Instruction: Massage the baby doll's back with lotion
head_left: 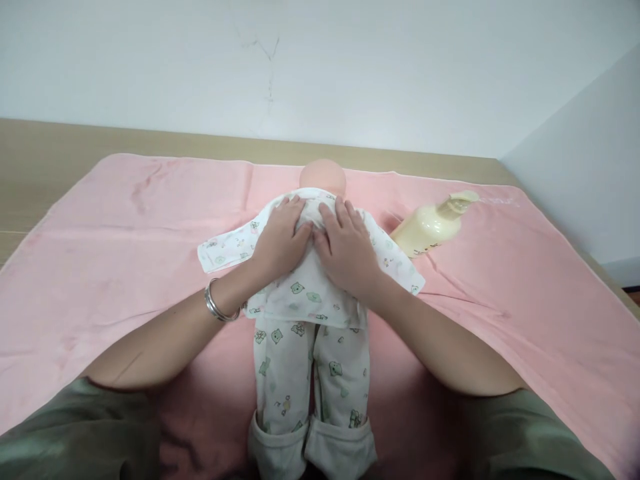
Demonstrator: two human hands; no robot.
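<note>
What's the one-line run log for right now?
left hand: open, on printed top | right hand: open, on printed top | doll: lying on pink cloth | pump bottle: on cloth, beside doll

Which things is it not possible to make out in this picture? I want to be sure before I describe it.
All in the head view:
- Face of the doll: out of sight; only a smooth part of its head shows.
- Upper middle of the patterned shirt: covered by the left hand and right hand.
- Lettering on the bottle: too small and blurred.
- Trouser ends: cut by the bottom edge.
</note>
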